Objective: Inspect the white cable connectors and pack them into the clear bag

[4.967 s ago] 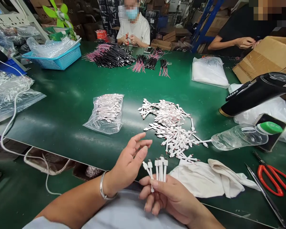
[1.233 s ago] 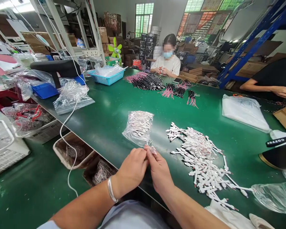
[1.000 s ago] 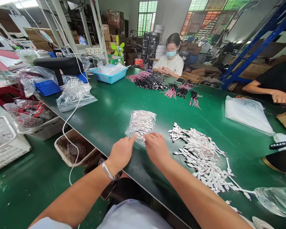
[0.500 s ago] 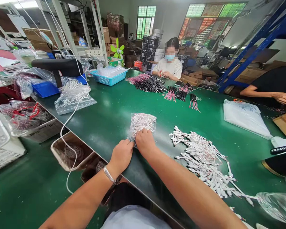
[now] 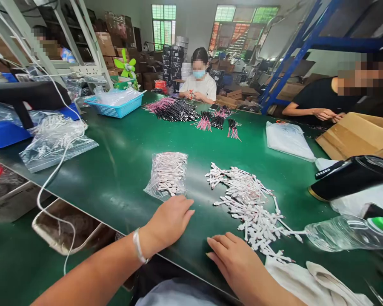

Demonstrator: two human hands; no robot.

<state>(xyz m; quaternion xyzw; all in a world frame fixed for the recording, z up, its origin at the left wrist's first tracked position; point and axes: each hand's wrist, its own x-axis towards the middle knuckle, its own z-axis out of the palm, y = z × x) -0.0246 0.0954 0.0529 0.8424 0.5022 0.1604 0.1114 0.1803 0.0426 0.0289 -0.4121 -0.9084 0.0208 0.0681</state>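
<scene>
My left hand (image 5: 170,221) lies on the green table (image 5: 121,170) just below a clear plastic bag of small white connectors (image 5: 167,174); its fingers are loosely stretched and it holds nothing. My right hand (image 5: 234,259) rests flat near the table's front edge, fingers out and empty. A loose pile of white connector pieces (image 5: 245,204) spreads just above and right of the right hand. A silver bracelet (image 5: 136,246) sits on my left wrist.
A water bottle (image 5: 344,231) lies at right beside a black flask (image 5: 351,176). White cloth (image 5: 306,280) lies at the front right. Black and pink cable bundles (image 5: 178,112), a blue basket (image 5: 115,106) and two seated people are further back. Another bag (image 5: 54,142) sits left.
Both hands have let go of the connector bag and pulled back toward the table's front edge. The right hand moved right, near the loose pile. The view has turned right.
</scene>
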